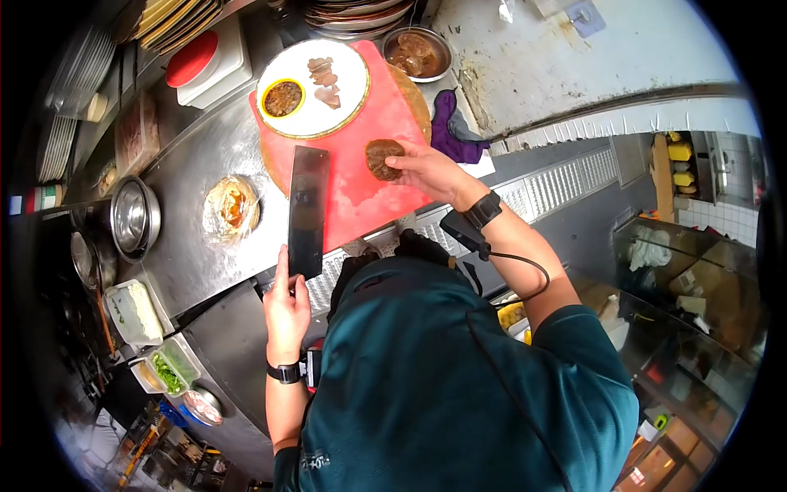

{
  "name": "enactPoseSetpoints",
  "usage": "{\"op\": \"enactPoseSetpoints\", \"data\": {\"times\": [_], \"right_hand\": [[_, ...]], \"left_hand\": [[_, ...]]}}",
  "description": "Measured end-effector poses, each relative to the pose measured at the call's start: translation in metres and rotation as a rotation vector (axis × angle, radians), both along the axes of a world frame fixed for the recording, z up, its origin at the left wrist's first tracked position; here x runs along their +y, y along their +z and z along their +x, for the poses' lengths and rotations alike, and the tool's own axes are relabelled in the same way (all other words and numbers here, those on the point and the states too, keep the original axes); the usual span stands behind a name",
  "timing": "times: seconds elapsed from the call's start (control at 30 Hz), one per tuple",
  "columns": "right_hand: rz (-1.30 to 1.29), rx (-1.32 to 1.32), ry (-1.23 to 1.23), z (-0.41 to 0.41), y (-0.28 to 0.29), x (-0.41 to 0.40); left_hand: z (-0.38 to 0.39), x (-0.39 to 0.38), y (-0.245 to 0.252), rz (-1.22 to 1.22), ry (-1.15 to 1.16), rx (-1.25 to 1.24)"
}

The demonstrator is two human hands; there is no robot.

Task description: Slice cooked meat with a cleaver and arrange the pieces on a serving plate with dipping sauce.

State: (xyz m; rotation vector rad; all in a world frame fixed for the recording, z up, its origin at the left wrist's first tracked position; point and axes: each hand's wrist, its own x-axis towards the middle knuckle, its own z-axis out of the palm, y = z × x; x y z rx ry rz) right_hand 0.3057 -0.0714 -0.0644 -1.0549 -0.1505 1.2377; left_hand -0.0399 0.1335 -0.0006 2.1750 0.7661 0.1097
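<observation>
My left hand [288,313] holds a cleaver [307,209]; its broad blade lies over the left part of the red cutting board [356,215], and its handle is hidden. Between the thumb and fingers of my right hand [424,169] is a brown piece of cooked meat [382,160], above the board's right part. Beyond the blade, a white plate [350,114] bears thin meat slices [324,80] and a yellow-rimmed bowl of dark sauce [283,99]. Behind the board, at the right, a metal bowl [447,61] contains more meat in brown liquid.
A plastic-wrapped bundle [231,208] rests on the steel counter [178,270], left of the board. Further left are nested metal bowls [132,218]. A purple cloth [452,132] lies right of the board. Stacked plates [359,15] stand behind. Lower left are food containers [132,313].
</observation>
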Motion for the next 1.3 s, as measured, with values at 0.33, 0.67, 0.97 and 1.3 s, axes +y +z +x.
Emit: {"op": "enactPoseSetpoints", "data": {"times": [0.33,0.67,0.97,1.3], "right_hand": [[-0.346,-1.476,-0.012,0.008,-0.03,0.014],[0.008,-1.876,0.073,-0.043,-0.055,0.003],[-0.059,-1.633,-0.114,-0.023,-0.062,-0.022],[0.131,-1.55,-0.052,-0.011,-0.06,-0.003]], "left_hand": [[0.016,-0.029,-0.001,0.114,-0.031,0.0],[0.016,-0.038,-0.004,0.159,-0.027,0.048],[0.027,-0.056,0.014,0.375,-0.142,-0.01],[0.058,-0.099,0.023,0.519,-0.213,0.084]]}}
